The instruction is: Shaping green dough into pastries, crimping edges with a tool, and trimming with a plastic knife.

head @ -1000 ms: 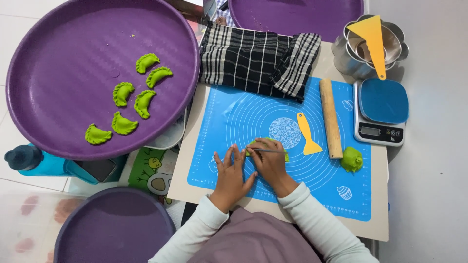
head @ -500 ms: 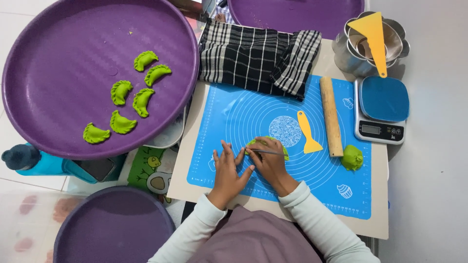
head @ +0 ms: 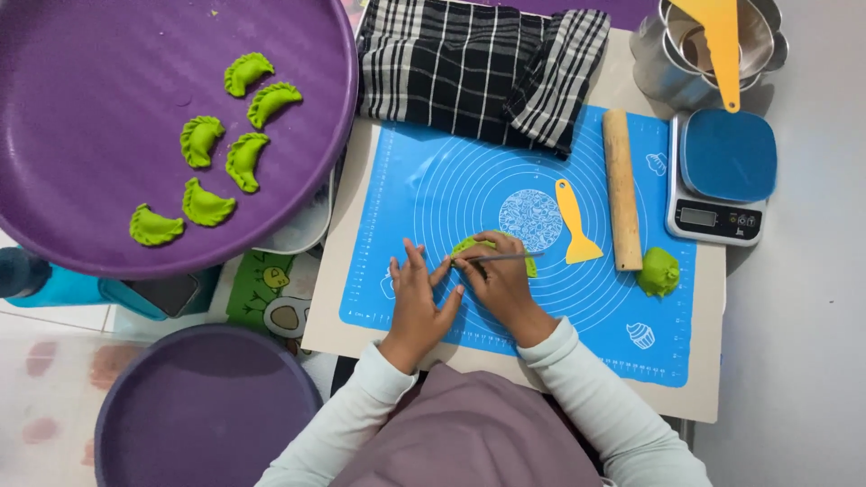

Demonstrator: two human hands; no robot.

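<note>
My right hand (head: pixel 499 281) grips a thin metal utensil (head: pixel 510 258) and presses over a flat green dough piece (head: pixel 469 245) on the blue silicone mat (head: pixel 433 194). My left hand (head: pixel 418 293) rests beside it with fingers spread, fingertips touching the dough's left edge. Most of the dough is hidden under my right hand. A green dough lump (head: pixel 658 272) lies at the mat's right side, beside a wooden rolling pin (head: pixel 621 188) and a yellow scraper (head: pixel 575 222).
A large purple tray (head: pixel 108 99) at the left holds several green crimped dumplings (head: pixel 225 153). A checked cloth (head: pixel 478 68) lies behind the mat. A kitchen scale (head: pixel 722 176) and metal bowls (head: pixel 713 45) stand at the right. A second purple tray (head: pixel 203 410) sits lower left.
My hands have stayed on the green dough, shifting only slightly; the thin utensil now points to the right over the dough.
</note>
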